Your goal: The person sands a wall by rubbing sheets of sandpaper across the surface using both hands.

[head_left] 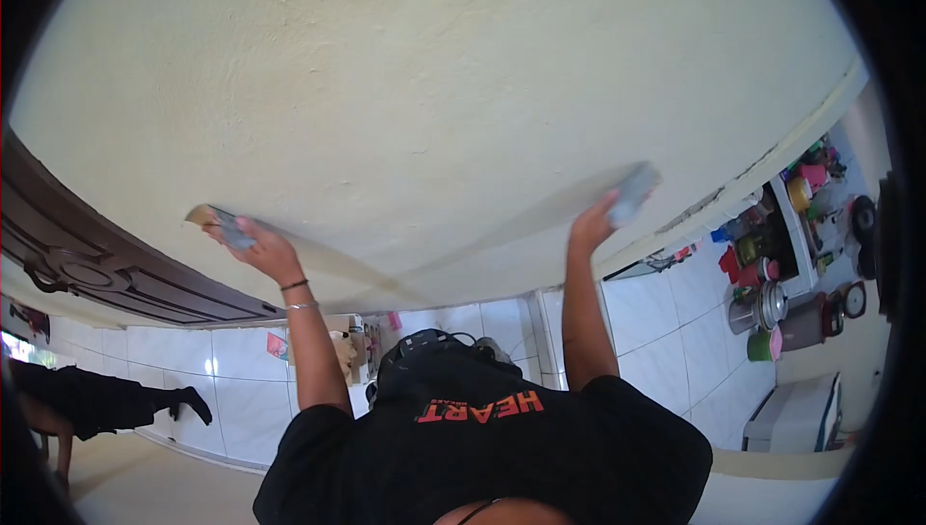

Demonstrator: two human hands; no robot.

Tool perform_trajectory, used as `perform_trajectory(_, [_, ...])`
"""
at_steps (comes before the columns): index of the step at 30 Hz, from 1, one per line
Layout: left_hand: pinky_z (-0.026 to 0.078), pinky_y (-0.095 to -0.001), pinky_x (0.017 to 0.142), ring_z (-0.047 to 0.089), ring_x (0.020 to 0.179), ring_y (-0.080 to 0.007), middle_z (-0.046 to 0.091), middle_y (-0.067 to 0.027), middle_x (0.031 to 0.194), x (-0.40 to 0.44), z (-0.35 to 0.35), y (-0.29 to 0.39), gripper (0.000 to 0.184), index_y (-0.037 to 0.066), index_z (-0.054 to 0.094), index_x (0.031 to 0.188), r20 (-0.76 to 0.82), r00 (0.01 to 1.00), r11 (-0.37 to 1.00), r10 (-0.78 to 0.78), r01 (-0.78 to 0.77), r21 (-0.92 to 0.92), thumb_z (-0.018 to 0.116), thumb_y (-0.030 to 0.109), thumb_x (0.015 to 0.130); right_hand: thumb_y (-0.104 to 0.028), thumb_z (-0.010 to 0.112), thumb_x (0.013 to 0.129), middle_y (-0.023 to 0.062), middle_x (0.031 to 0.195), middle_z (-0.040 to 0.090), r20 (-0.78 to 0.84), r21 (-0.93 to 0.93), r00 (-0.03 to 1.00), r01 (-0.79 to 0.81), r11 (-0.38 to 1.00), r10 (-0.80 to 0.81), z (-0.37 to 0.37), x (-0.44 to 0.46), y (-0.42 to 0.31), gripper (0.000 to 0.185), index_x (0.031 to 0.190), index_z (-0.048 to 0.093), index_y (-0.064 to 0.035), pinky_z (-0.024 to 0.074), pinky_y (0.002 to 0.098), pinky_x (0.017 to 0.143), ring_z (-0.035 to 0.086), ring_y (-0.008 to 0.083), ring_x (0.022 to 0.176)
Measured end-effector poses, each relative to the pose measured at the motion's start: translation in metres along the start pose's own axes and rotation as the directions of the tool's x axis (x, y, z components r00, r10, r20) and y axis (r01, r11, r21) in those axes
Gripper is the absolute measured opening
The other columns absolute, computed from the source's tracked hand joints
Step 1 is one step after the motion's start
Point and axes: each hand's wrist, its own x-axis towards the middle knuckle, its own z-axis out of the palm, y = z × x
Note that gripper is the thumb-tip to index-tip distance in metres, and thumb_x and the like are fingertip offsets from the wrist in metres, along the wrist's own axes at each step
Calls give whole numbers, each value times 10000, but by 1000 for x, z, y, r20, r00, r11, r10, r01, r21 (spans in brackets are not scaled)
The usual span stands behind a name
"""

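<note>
Both arms reach up to a cream-painted wall. My left hand is closed round a flat grey block with a brownish sheet at its far end, held at the wall near the dark door. On the other side, my right hand grips a second flat grey block, a little blurred, at the wall near its right edge. Each block casts a shadow on the wall. A dark band and a metal bracelet circle my left wrist.
A dark wooden door stands at the left. Another person in black clothing is at the lower left. Shelves at the right hold several pots and containers. White floor tiles and a white appliance lie below.
</note>
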Motion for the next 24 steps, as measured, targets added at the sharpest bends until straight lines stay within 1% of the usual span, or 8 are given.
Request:
perform_trajectory(3, [88,-463,1103,131,1351,-417,174,-281,1443,15,14,28,571,-86,241,1365,-67,998,997,-14,9,-70,342,314,971,-213,404,958,207,1478,141,80,311,988,-148,939,129,24,56,4,563,1406,168,32,56,379,1114,93,321,1382])
perform_trajectory(5, [86,-470,1102,124,1356,-408,185,-268,1446,-2,32,68,554,-86,254,1361,-88,990,994,110,-112,-17,341,297,970,-251,428,942,199,1490,90,-6,78,975,220,972,-220,38,43,-74,632,1417,118,26,48,441,1110,58,341,1384])
perform_trajectory(8, [51,-487,1100,98,1374,-374,195,-257,1449,-64,57,112,525,18,294,1386,53,950,950,309,-311,30,409,267,939,-171,544,787,230,1465,172,396,-63,748,601,796,-533,28,-10,-79,591,1359,405,-126,23,527,1092,100,371,1379])
perform_trajectory(13, [37,-494,1095,85,1378,-376,174,-252,1459,-127,51,111,547,119,313,1402,443,779,834,443,-540,115,467,258,896,-186,519,814,149,1466,250,524,45,464,822,567,-714,-21,37,17,482,1295,506,-220,34,504,1103,149,308,1383])
perform_trajectory(18, [60,-503,1089,105,1371,-381,152,-248,1467,-86,40,109,573,124,325,1400,184,965,969,185,-210,128,499,194,859,-227,500,878,191,1469,205,429,-264,779,593,760,-458,-70,132,69,475,1338,437,-130,112,494,1102,140,336,1377])
perform_trajectory(19, [60,-503,1089,105,1371,-381,152,-248,1467,-90,51,124,573,124,325,1400,182,966,969,181,-207,131,499,194,859,-237,469,905,217,1466,182,212,-173,939,310,935,-272,-61,124,75,479,1354,392,-87,122,479,1103,133,353,1373])
perform_trajectory(21, [58,-506,1088,108,1371,-379,159,-212,1477,-105,81,165,568,131,333,1398,208,877,878,432,-462,125,500,163,856,-300,384,955,277,1458,108,66,-51,998,-19,998,22,-43,84,75,536,1383,281,6,129,435,1110,120,387,1364])
perform_trajectory(24, [62,-503,1090,114,1376,-356,191,-181,1477,-128,100,258,587,201,379,1378,388,636,699,667,-715,-31,538,137,817,-122,539,774,261,1471,87,407,-127,901,216,968,-148,-45,11,51,690,1417,292,-161,86,559,1080,103,392,1370])
